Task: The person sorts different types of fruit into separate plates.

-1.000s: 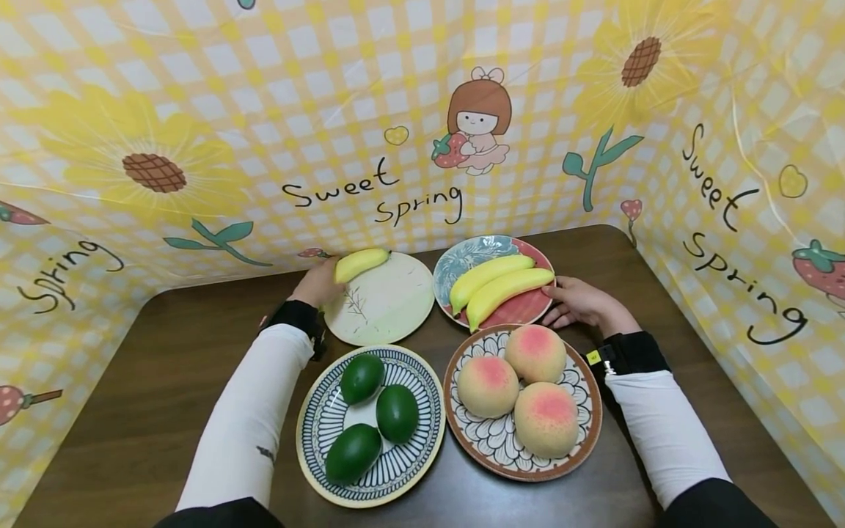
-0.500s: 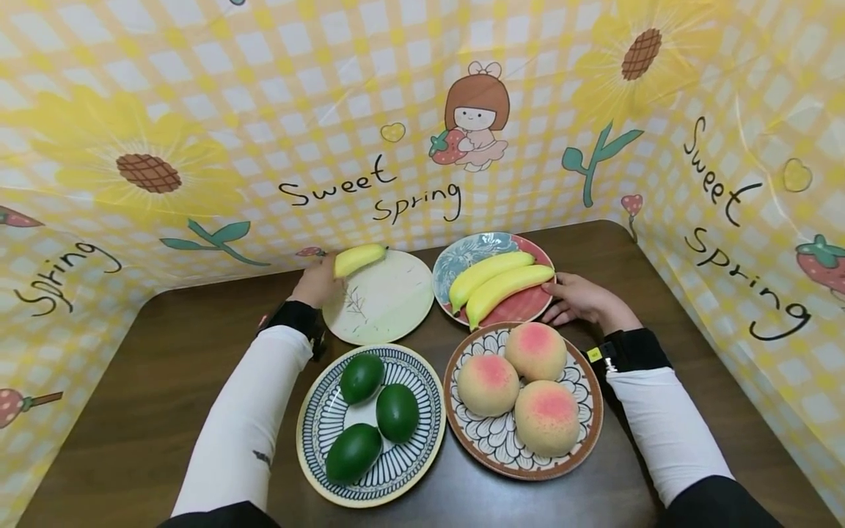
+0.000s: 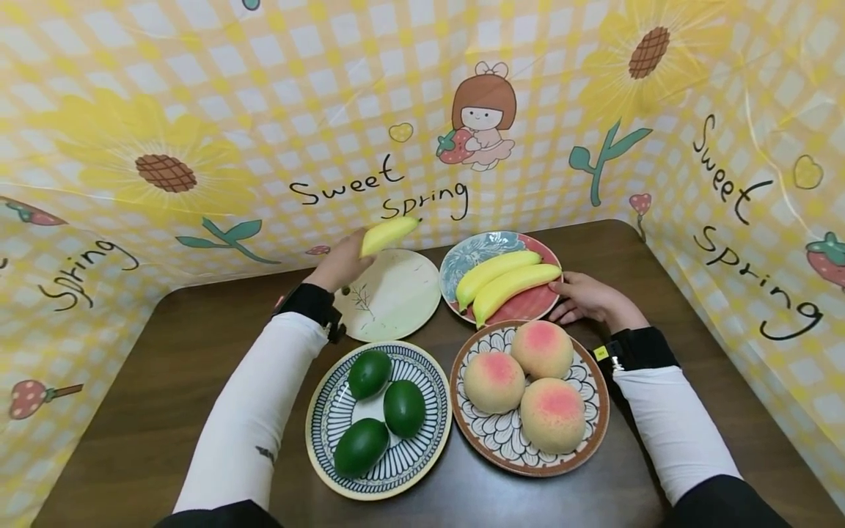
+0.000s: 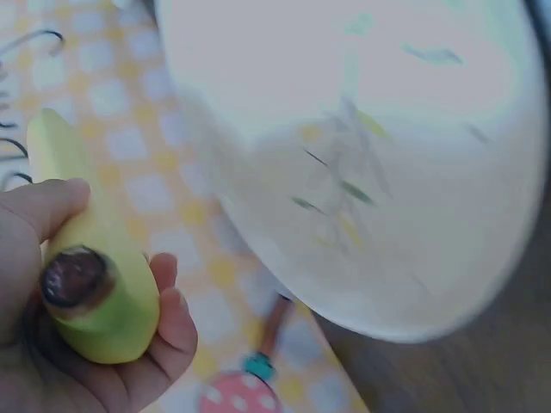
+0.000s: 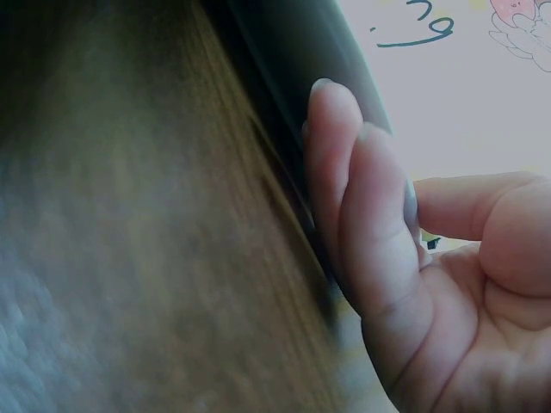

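Observation:
My left hand (image 3: 343, 262) holds a yellow banana (image 3: 389, 236) above the back edge of the pale plate (image 3: 405, 301). In the left wrist view, the thumb lies along the banana (image 4: 108, 249) while the fingers curl round its other side; its dark end faces the camera. The pale plate carries a thin twig pattern. My right hand (image 3: 590, 299) grips the right rim of a blue-and-red plate (image 3: 470, 258), on which two bananas (image 3: 518, 287) lie side by side. The right wrist view shows the fingers (image 5: 379, 224) against the plate's underside (image 5: 301, 52), the thumb on the other side.
Nearer to me, a blue-patterned plate (image 3: 432, 440) bears three dark green oval fruits (image 3: 404, 409). Beside it, a brown-rimmed plate (image 3: 599, 422) carries three peaches (image 3: 553, 416). The wooden table (image 3: 152, 411) backs onto a yellow checked cloth (image 3: 264, 110), which also hangs at both sides.
My left hand has lifted the banana off the pale plate, up and a little to the right. My right hand keeps hold of the blue-and-red plate's rim.

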Tool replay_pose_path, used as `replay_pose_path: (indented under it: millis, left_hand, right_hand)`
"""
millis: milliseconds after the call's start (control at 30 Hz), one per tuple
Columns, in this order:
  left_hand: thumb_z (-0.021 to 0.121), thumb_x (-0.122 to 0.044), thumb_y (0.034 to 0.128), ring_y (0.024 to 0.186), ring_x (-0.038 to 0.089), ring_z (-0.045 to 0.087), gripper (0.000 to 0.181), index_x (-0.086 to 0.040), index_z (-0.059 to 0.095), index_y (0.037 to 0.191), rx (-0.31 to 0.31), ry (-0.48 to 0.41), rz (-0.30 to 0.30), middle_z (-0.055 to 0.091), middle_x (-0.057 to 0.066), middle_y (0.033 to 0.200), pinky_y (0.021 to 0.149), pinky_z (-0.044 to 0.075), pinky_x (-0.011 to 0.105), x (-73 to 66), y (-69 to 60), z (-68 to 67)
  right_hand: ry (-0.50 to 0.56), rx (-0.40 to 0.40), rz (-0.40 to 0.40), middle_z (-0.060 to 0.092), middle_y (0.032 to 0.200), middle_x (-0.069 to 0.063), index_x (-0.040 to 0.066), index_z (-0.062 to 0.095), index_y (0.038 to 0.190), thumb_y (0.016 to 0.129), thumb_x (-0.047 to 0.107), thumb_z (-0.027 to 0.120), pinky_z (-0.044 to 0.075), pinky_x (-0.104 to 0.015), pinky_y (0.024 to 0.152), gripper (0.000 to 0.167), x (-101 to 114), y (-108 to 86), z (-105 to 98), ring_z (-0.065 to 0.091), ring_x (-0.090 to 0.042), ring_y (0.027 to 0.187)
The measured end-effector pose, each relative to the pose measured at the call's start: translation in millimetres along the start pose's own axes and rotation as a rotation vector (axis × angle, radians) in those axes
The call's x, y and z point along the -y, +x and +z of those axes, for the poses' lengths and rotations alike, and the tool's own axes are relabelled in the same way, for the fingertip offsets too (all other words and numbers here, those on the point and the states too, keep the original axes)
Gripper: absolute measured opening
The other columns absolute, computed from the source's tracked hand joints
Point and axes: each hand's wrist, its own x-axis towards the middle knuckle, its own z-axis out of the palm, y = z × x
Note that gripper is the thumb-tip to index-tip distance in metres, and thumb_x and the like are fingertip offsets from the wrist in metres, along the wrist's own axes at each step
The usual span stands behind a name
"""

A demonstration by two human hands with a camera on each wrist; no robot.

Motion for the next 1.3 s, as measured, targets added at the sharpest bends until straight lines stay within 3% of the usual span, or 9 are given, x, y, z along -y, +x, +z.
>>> replay_pose_path:
  millis: [167,333,600,833,1033,1167,1300]
  left_hand:
    - [0.052,-0.014,0.1059,0.118,0.04,0.054,0.059,0.006,0.027,0.157,0.033,-0.076,0.058,0.054,0.03,0.136,0.107,0.041,0.053,-31.4,15.0,10.7]
    - [0.052,-0.017,0.1064,0.121,0.037,0.055,0.063,0.004,0.023,0.159,0.058,-0.08,0.076,0.054,0.028,0.141,0.107,0.042,0.05,-59.7,26.3,25.3]
    - [0.052,-0.017,0.107,0.113,0.034,0.058,0.059,0.001,0.028,0.158,0.07,-0.141,0.114,0.058,0.025,0.134,0.1,0.045,0.047,-93.0,39.6,44.9]
    - [0.053,-0.015,0.1065,0.116,0.033,0.058,0.055,0.001,0.034,0.155,0.078,-0.157,0.159,0.058,0.023,0.135,0.101,0.046,0.045,-108.7,47.1,64.1]
    - [0.054,-0.014,0.1064,0.122,0.034,0.058,0.053,0.0,0.036,0.155,0.115,-0.186,0.162,0.056,0.023,0.141,0.104,0.045,0.046,-119.6,51.8,72.0]
    - [0.055,-0.016,0.1058,0.139,0.036,0.051,0.061,-0.001,0.03,0.159,0.12,-0.144,0.149,0.047,0.023,0.154,0.116,0.041,0.046,-120.0,56.2,78.2]
    - [0.054,-0.02,0.1067,0.143,0.035,0.047,0.065,-0.003,0.024,0.161,0.132,-0.133,0.115,0.042,0.022,0.159,0.118,0.039,0.046,-116.3,58.6,84.3]
  right_hand:
    - [0.005,-0.004,-0.002,0.066,0.091,0.003,-0.011,0.006,0.157,0.113,0.022,0.027,0.059,-0.022,0.067,0.059,-3.6,-1.8,-2.6,0.07,-0.005,0.074]
    - [0.015,-0.001,-0.003,0.066,0.092,0.003,-0.01,0.007,0.157,0.113,0.022,0.027,0.059,-0.022,0.067,0.058,-5.5,0.6,-1.3,0.07,-0.005,0.074]
    - [0.01,-0.011,-0.015,0.066,0.092,0.002,-0.01,0.008,0.157,0.113,0.022,0.028,0.059,-0.022,0.067,0.058,-3.9,3.8,-3.6,0.071,-0.005,0.073]
    - [0.013,-0.01,-0.008,0.066,0.091,0.002,-0.01,0.009,0.156,0.113,0.022,0.028,0.06,-0.022,0.067,0.057,-3.4,0.6,-4.7,0.071,-0.005,0.074]
    - [0.018,-0.024,-0.005,0.066,0.092,0.001,-0.011,0.011,0.155,0.113,0.021,0.028,0.059,-0.022,0.067,0.056,-2.8,-0.5,-4.1,0.07,-0.005,0.073]
    - [0.018,-0.022,-0.007,0.065,0.095,0.0,-0.011,0.01,0.156,0.113,0.022,0.029,0.06,-0.022,0.068,0.057,-3.0,0.9,-2.6,0.071,-0.006,0.074]
    - [0.019,-0.026,-0.006,0.065,0.096,-0.001,-0.009,0.009,0.157,0.113,0.022,0.029,0.06,-0.022,0.068,0.057,-2.2,3.6,-0.9,0.07,-0.006,0.073]
